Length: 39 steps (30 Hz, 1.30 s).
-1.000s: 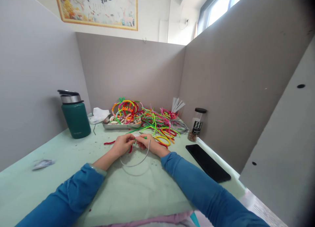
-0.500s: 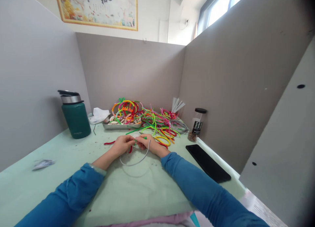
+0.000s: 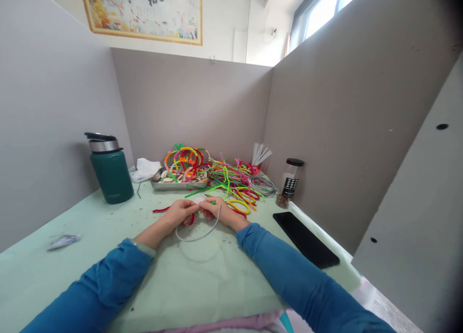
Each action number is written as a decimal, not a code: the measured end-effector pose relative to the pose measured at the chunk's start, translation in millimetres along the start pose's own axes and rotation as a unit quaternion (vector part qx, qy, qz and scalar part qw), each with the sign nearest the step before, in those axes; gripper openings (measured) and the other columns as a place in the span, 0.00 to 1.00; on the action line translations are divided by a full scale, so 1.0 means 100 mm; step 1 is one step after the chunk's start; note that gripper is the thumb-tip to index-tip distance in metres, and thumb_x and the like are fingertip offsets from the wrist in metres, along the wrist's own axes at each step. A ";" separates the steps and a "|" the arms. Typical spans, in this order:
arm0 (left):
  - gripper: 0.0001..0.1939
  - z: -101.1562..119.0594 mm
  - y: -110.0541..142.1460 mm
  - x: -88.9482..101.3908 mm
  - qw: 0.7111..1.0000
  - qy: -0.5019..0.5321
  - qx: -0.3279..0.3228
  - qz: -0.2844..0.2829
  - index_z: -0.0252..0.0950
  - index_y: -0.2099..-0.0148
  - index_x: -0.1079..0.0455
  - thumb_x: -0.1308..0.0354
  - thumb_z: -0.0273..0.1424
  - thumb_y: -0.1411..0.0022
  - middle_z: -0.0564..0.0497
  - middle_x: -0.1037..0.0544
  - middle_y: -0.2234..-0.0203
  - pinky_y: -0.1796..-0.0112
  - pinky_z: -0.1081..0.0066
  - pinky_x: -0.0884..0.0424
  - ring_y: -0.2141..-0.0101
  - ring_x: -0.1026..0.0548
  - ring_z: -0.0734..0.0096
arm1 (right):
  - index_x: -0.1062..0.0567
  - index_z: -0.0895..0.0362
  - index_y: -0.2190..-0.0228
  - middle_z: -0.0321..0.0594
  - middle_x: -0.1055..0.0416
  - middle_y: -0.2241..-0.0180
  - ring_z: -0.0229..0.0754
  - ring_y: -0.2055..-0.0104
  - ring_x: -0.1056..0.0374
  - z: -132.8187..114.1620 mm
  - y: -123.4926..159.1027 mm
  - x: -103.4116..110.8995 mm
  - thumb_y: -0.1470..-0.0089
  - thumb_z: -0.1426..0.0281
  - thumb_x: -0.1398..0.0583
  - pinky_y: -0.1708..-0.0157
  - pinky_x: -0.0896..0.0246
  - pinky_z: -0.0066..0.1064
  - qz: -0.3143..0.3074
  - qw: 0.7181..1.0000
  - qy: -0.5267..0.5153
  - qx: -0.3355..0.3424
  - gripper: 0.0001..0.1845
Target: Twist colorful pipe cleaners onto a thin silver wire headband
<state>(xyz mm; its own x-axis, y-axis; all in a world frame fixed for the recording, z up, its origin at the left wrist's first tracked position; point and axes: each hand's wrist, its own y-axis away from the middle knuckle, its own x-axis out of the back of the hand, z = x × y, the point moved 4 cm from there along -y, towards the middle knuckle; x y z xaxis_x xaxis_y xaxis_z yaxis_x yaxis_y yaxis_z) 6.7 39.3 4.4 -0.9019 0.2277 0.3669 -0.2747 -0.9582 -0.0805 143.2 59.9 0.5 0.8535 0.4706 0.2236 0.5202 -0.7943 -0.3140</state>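
Head view, then; what does each grip have, and where is the work?

— The left hand and right hand meet over the middle of the surface; both grips are pinched closed, fingertips just beside each other, with the pale cord running into each; a green piece shows at the right fingers, though which fingertips press on it is too small to tell.

— And how far along does it look?

— Partway, I judge; the cord bows toward the near side in a loop, and that near curve is bare; whether its ends are joined, the fingers hide; a red piece hangs just under the left hand, and I cannot tell if it is attached.

— Anything finished to compare?

— At the far side, coloured hoops stand in the metal tray, seemingly covered all round; right of them lie a heap of fuzzy strands and a coil of grey cord; by that comparison, the covering of the held loop seems mostly left.
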 end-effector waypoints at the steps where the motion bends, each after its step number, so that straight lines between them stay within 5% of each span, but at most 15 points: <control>1: 0.18 0.00 0.01 0.00 1.000 0.001 0.004 -0.001 0.34 0.76 0.38 0.47 0.45 0.49 0.59 0.40 0.94 0.84 0.78 0.49 0.89 0.43 0.81 | 0.31 0.60 0.79 0.33 0.37 0.83 0.31 0.82 0.43 -0.01 0.00 0.00 0.51 0.61 0.44 0.81 0.48 0.23 0.001 1.000 0.001 -0.002 0.15; 39: 0.14 -0.05 0.02 -0.06 0.989 0.111 0.050 -0.081 0.33 0.72 0.40 0.46 0.40 0.47 0.56 0.32 0.84 0.89 0.79 0.46 0.91 0.47 0.86 | 0.31 0.60 0.80 0.33 0.38 0.85 0.31 0.82 0.43 -0.01 0.01 0.00 0.50 0.63 0.45 0.81 0.48 0.22 -0.018 1.000 0.022 0.009 0.14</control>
<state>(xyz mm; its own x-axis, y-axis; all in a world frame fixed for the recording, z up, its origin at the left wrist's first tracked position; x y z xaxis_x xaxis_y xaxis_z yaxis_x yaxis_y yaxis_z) 9.5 36.8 -3.0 -0.9027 0.4017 0.1545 -0.3975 -0.9157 0.0587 143.7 59.3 1.2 0.8325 0.4809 0.2752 0.5511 -0.7697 -0.3221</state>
